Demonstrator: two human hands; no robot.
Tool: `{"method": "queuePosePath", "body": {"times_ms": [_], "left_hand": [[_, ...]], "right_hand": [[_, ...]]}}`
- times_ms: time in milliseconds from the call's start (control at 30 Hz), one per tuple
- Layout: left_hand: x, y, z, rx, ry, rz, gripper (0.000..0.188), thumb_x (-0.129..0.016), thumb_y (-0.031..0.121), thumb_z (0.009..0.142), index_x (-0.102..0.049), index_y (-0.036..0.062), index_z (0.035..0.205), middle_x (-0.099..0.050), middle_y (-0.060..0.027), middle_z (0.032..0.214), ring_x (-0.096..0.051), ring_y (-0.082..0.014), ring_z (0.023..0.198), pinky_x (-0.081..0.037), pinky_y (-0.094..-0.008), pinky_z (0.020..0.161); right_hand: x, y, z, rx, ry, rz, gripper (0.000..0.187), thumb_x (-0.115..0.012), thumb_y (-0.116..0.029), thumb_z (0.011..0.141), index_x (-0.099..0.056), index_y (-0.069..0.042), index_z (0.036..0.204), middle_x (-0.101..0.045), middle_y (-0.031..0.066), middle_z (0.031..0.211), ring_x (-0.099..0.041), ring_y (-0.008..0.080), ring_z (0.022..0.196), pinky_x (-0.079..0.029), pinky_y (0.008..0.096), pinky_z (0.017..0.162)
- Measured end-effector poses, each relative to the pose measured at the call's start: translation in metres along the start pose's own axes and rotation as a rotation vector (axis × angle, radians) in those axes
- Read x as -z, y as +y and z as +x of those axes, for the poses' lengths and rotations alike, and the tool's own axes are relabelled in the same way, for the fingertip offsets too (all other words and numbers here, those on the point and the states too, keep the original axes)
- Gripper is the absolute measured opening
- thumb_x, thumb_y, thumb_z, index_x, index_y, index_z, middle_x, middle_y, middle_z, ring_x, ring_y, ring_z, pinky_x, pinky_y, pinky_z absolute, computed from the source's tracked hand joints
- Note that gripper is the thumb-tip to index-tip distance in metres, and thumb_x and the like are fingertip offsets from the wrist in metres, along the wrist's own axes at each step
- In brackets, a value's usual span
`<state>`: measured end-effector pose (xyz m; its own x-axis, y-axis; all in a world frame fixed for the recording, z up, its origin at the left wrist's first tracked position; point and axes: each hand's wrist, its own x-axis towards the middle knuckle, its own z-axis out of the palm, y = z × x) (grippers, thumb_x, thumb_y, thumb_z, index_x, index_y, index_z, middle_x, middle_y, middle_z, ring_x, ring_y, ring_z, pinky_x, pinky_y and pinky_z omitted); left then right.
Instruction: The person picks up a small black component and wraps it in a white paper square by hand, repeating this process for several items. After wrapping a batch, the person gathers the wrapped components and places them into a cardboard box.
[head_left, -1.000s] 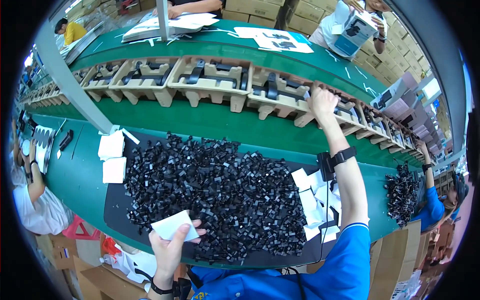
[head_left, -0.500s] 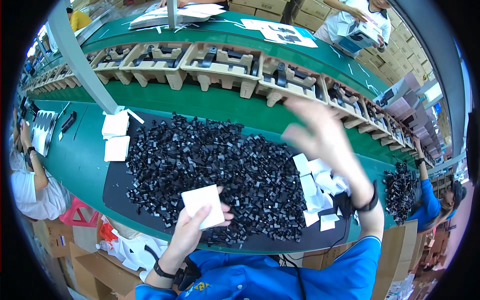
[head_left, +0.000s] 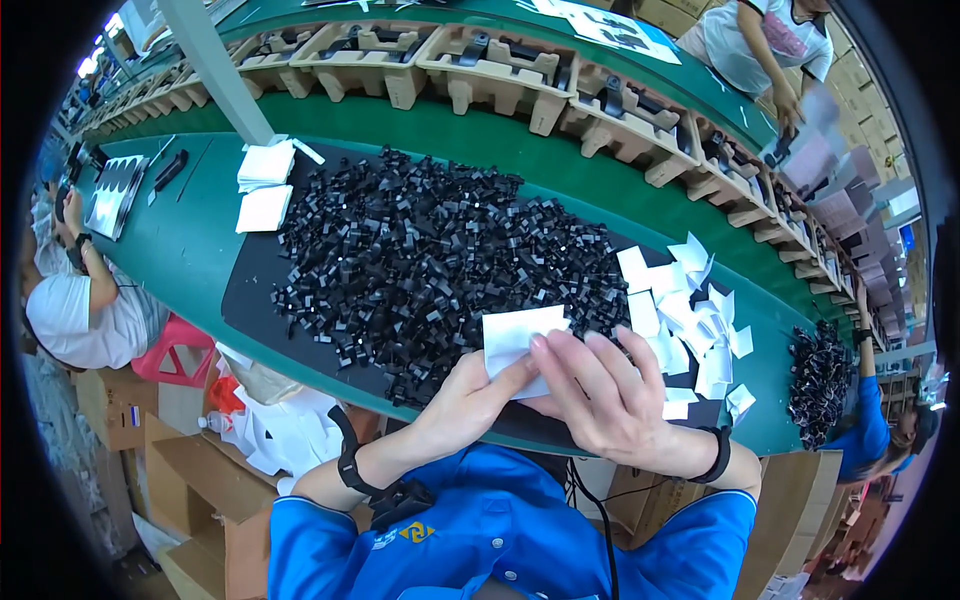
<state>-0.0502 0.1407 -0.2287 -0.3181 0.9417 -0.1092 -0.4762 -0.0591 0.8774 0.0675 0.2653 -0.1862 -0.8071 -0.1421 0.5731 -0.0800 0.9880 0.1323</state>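
A small stack of square white paper sheets point(head_left: 503, 338) is held in my left hand point(head_left: 468, 392), with the thumb across its face. My right hand point(head_left: 612, 405) meets the stack's right edge. Its fingertips press on the paper there, and its thumb is mostly hidden. Behind both hands a wide heap of small black plastic parts point(head_left: 440, 250) covers much of the dark mat point(head_left: 255, 300). Right of the heap lie several loose white folded papers point(head_left: 685, 320). Two neat white paper stacks point(head_left: 264, 208) rest at the heap's left end.
A row of moulded pulp trays point(head_left: 490, 75) holding black parts runs along the far side. A grey post point(head_left: 215, 75) rises at the back left. Another black heap point(head_left: 822, 385) lies right, near a blue-sleeved person. Other people stand left and back right. Cardboard boxes point(head_left: 200, 470) sit below.
My right hand has come back from near the trays to the paper stack. My left hand has moved right with the stack. More loose papers show at the right, and the view has shifted.
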Motion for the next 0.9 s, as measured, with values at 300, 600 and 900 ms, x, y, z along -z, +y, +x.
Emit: {"method": "queuePosePath", "body": {"times_ms": [300, 600, 900], "left_hand": [[0.006, -0.004, -0.014, 0.183, -0.181, 0.306, 0.033, -0.055, 0.013, 0.092, -0.053, -0.0021, 0.122, -0.062, -0.0071, 0.111, -0.061, -0.0124, 0.095, -0.049, -0.0268, 0.083], [0.022, -0.002, -0.015, 0.094, -0.195, 0.642, 0.041, -0.08, 0.013, 0.071, -0.065, 0.0002, 0.107, -0.069, -0.0063, 0.09, -0.063, -0.0092, 0.085, -0.051, -0.0247, 0.075], [0.05, 0.022, -0.023, 0.086, 0.26, 0.56, 0.033, -0.078, 0.005, 0.071, -0.067, 0.0001, 0.102, -0.069, -0.0053, 0.084, -0.063, -0.0075, 0.075, -0.05, -0.0211, 0.066]], "right_hand": [[0.025, 0.026, 0.005, -0.181, -0.378, 0.935, 0.017, -0.063, -0.014, 0.083, -0.063, -0.001, 0.095, -0.066, 0.0098, 0.082, -0.065, 0.0264, 0.066, -0.05, 0.0327, 0.048], [0.007, 0.033, 0.029, -0.044, -1.344, 0.964, 0.025, -0.061, -0.007, 0.084, -0.059, -0.002, 0.109, -0.065, 0.0083, 0.076, -0.065, 0.0227, 0.065, -0.052, 0.0339, 0.055], [-0.096, 0.078, 0.011, -0.008, -0.481, 0.157, 0.038, -0.06, -0.005, 0.076, -0.057, -0.002, 0.114, -0.052, 0.0078, 0.094, -0.06, 0.0198, 0.072, -0.049, 0.0298, 0.049]]}}
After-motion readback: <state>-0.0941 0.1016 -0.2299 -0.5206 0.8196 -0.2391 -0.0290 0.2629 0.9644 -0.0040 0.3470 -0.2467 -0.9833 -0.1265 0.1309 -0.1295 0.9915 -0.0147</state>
